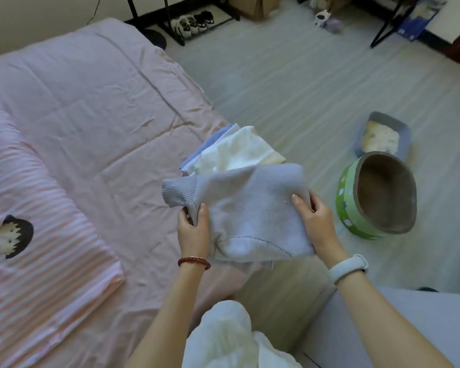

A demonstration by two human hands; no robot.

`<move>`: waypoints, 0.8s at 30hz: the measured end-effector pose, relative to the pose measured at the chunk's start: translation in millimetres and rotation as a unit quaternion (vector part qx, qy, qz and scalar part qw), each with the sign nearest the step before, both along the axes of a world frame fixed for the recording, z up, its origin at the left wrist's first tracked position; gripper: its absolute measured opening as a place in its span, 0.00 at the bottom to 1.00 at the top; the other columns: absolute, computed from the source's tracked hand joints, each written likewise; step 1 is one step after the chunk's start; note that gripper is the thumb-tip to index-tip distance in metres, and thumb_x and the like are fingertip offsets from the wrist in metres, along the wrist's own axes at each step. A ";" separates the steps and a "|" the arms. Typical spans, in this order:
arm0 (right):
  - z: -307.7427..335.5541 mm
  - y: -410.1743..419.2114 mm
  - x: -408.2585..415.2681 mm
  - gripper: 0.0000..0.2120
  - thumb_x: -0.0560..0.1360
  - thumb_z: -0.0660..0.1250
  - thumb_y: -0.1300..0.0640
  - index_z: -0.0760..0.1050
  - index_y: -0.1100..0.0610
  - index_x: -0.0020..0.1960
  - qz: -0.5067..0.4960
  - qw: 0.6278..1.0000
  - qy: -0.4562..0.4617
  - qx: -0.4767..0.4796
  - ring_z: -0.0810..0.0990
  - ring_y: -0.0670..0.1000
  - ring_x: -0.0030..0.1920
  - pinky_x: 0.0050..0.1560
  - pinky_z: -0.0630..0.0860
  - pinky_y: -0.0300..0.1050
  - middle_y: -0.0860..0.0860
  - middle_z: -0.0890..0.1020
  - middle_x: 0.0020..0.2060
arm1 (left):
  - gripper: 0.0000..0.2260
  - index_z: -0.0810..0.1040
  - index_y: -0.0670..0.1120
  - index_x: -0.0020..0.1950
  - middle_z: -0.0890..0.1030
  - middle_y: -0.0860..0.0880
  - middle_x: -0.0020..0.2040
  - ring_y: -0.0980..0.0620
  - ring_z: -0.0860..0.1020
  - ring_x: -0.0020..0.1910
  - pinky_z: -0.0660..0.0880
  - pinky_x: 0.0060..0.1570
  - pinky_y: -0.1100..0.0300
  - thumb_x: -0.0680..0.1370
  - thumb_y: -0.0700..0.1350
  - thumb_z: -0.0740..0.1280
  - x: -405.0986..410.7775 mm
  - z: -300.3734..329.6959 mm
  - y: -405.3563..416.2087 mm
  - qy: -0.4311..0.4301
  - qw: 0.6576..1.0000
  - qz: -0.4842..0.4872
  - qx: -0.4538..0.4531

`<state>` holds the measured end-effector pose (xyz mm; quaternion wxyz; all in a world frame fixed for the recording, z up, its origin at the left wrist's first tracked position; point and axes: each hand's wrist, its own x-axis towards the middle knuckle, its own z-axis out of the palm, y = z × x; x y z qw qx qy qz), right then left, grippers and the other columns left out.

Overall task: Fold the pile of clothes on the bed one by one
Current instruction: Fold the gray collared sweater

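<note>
Sweater (247, 216), grey knit, folded, held mid-frame above the bed (91, 115) edge. Left hand (193, 231) pinches its left edge, thumb on top; right hand (318, 224) grips the right edge, fingers curled under. Folded stack (234, 152) lies just beyond, at the bed's edge.

Risk: stack sits close to the edge; setting the sweater down off-centre could tip it to the floor. Ribbed cuff sticks out left and may unfold.

Containers, right of frame: green tub (377, 195), nothing seen inside; grey tray (383, 134) holding pale granular fill.
</note>
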<state>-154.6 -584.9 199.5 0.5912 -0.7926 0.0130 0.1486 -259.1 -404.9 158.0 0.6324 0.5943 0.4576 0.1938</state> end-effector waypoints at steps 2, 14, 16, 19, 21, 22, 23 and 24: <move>5.9 12.0 48.7 0.05 0.76 0.65 0.58 0.75 0.57 0.52 0.031 0.999 -0.007 -0.018 0.77 0.42 0.42 0.37 0.73 0.29 0.47 0.80 0.43 | 0.06 0.72 0.44 0.53 0.77 0.55 0.44 0.62 0.75 0.43 0.71 0.37 0.76 0.79 0.45 0.63 31.2 4.9 4.5 -0.008 0.999 0.031 -0.012; -38.3 96.0 233.1 0.07 0.77 0.64 0.55 0.75 0.58 0.50 0.308 0.947 -0.025 -0.093 0.76 0.41 0.39 0.40 0.72 0.35 0.52 0.79 0.42 | 0.16 0.69 0.40 0.64 0.76 0.47 0.56 0.52 0.75 0.54 0.71 0.53 0.62 0.79 0.46 0.61 125.6 -33.1 12.2 0.027 0.974 0.209 -0.078; -62.6 97.4 244.0 0.07 0.77 0.65 0.54 0.74 0.57 0.51 0.348 0.929 0.008 -0.125 0.78 0.47 0.43 0.42 0.73 0.39 0.53 0.79 0.44 | 0.21 0.66 0.41 0.67 0.74 0.47 0.59 0.51 0.73 0.57 0.69 0.56 0.59 0.78 0.50 0.63 129.2 -57.6 7.6 0.088 0.968 0.215 -0.092; -90.6 91.5 251.4 0.20 0.72 0.65 0.46 0.70 0.53 0.59 0.379 0.894 0.018 -0.236 0.76 0.56 0.56 0.52 0.72 0.49 0.53 0.78 0.55 | 0.33 0.58 0.43 0.73 0.64 0.42 0.70 0.45 0.66 0.68 0.64 0.67 0.49 0.74 0.53 0.68 134.8 -80.8 -2.7 0.203 0.947 0.237 -0.076; -94.2 87.2 248.4 0.27 0.71 0.64 0.48 0.65 0.54 0.68 0.346 0.881 -0.106 -0.304 0.70 0.58 0.64 0.61 0.66 0.54 0.55 0.72 0.64 | 0.35 0.54 0.43 0.75 0.57 0.40 0.73 0.44 0.57 0.73 0.58 0.69 0.47 0.74 0.48 0.68 142.0 -74.0 -12.7 0.257 0.935 0.245 -0.013; -91.7 86.4 243.0 0.28 0.71 0.63 0.51 0.63 0.55 0.70 0.335 0.862 -0.212 -0.316 0.69 0.59 0.64 0.63 0.64 0.57 0.56 0.70 0.66 | 0.35 0.53 0.43 0.75 0.55 0.39 0.74 0.43 0.55 0.73 0.56 0.69 0.46 0.75 0.48 0.68 144.2 -69.3 -17.7 0.283 0.928 0.240 0.044; -89.7 86.4 236.2 0.27 0.71 0.61 0.53 0.63 0.56 0.70 0.335 0.834 -0.313 -0.307 0.69 0.60 0.64 0.64 0.62 0.60 0.57 0.70 0.66 | 0.33 0.54 0.43 0.75 0.55 0.38 0.74 0.41 0.54 0.74 0.54 0.70 0.44 0.75 0.49 0.66 146.8 -62.9 -22.3 0.313 0.916 0.221 0.120; -88.0 87.1 227.8 0.27 0.71 0.59 0.55 0.63 0.56 0.69 0.350 0.803 -0.388 -0.286 0.68 0.59 0.65 0.66 0.59 0.62 0.58 0.70 0.66 | 0.32 0.55 0.44 0.75 0.56 0.37 0.74 0.40 0.54 0.73 0.53 0.69 0.41 0.75 0.51 0.63 149.0 -61.1 -27.2 0.337 0.900 0.188 0.203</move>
